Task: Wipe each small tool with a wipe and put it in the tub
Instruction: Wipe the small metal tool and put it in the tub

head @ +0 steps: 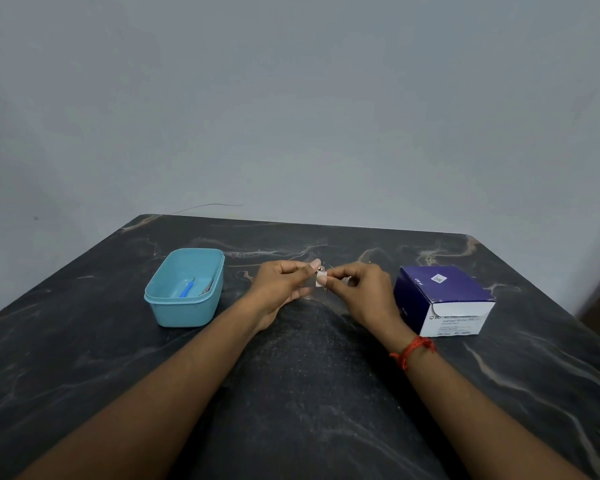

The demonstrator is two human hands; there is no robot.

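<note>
My two hands meet above the middle of the dark table. My left hand (284, 285) pinches a small metal tool (320, 270) between thumb and fingers; most of the tool is hidden. My right hand (359, 289) presses a small white wipe (321, 279) against that tool. To the left stands a light blue tub (187, 311). Inside it lie a blue-handled tool (187, 289) and a thin metal tool (207, 288).
A dark blue and white box of alcohol swabs (444, 299) sits to the right of my hands. The black marbled table (309, 375) ends at a grey wall behind. A red thread band (413, 351) circles my right wrist.
</note>
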